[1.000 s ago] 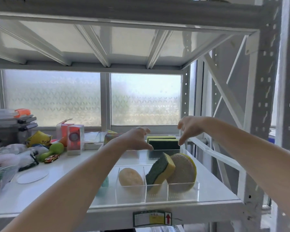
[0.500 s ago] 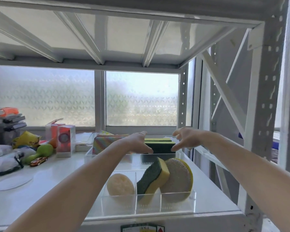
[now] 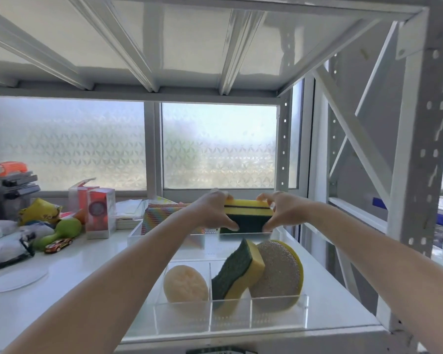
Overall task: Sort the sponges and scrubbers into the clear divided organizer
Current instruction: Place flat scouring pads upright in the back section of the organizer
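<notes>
White shelf (image 3: 92,282) carries the clear organizer (image 3: 230,315) at 6 o'clock, three sponges inside. At 12 o'clock, left hand (image 3: 210,213) and right hand (image 3: 284,213) clamp the ends of a stack of sponges (image 3: 248,217). Squeeze unevenly and the stack could buckle, spilling behind the organizer.

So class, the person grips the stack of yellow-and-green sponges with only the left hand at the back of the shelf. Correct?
Not quite. Both hands grip it: the left hand and the right hand hold opposite ends of the stack of yellow-and-green sponges, as the head view shows. The rest stands.
</notes>
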The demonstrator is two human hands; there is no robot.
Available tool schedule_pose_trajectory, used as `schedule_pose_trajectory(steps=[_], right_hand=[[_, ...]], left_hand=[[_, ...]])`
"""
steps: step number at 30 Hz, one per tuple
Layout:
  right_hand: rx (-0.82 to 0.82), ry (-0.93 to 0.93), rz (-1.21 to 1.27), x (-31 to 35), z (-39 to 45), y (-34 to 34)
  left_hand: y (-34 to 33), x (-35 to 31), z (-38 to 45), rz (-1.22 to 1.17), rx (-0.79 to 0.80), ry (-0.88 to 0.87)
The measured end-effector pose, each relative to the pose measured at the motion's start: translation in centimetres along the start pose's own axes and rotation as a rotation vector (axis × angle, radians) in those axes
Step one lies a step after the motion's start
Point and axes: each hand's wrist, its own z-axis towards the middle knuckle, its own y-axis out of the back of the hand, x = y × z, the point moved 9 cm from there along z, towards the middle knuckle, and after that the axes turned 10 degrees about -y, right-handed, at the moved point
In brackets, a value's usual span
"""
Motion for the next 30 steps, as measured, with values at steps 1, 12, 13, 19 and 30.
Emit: schedule_pose_trajectory(steps=[1, 12, 13, 19, 30], right_hand=[[-0.001, -0.005, 0.059, -0.1, 0.0, 0.5], [0.256, -0.253, 1.013, 0.1, -0.5, 0.4], [0.219, -0.271, 1.01, -0.1, -0.4, 0.4], [0.104, -0.17, 1.129, 0.1, 0.0, 1.9], [0.133, -0.042, 0.898, 0.4, 0.3, 1.4]], left_hand=[[0.9, -0.3, -0.1, -0.012, -0.052, -0.028], [5.0, -5.5, -3.3, 0.439, -0.555, -0.511], [4.7, -5.0, -3.2, 0.404, -0.519, -0.506], [4.7, -0.4, -1.9, -0.218, -0.448, -0.112], [1.8, 2.0, -1.1, -0.736, -0.235, 0.098]])
